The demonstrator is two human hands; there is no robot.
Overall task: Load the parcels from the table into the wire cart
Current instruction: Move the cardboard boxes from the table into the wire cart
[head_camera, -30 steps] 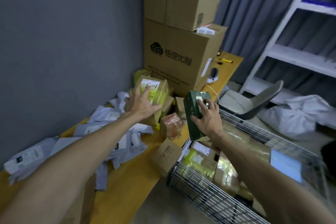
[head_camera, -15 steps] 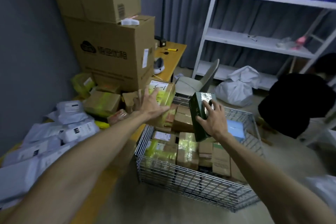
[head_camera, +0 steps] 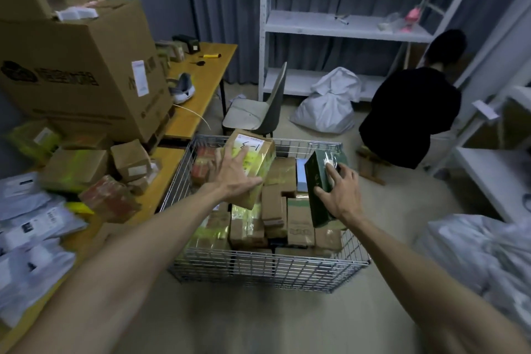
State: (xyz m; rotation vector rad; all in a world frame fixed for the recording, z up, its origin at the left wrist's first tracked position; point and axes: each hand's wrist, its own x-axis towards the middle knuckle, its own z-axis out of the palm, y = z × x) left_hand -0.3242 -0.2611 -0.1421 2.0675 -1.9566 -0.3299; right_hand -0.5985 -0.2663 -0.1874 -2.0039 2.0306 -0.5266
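Observation:
My left hand (head_camera: 232,174) grips a brown parcel with yellow tape and a white label (head_camera: 253,156), held tilted over the wire cart (head_camera: 258,270). My right hand (head_camera: 340,192) grips a dark green box (head_camera: 317,190), upright above the right side of the cart. The cart stands on the floor and holds several brown and yellow-taped boxes. More parcels lie on the wooden table (head_camera: 172,164) at the left: small brown boxes (head_camera: 130,159), a reddish pack (head_camera: 106,198) and white mailer bags (head_camera: 31,218).
Large stacked cartons (head_camera: 80,66) fill the table's back. A chair (head_camera: 258,115) stands behind the cart. A person in black (head_camera: 411,112) crouches at the right by white shelving (head_camera: 344,26). White sacks (head_camera: 327,106) lie on the floor; more white bags (head_camera: 485,253) lie at the right.
The view has swung right from the table to the cart. Both hands have carried their parcels from above the table to over the cart.

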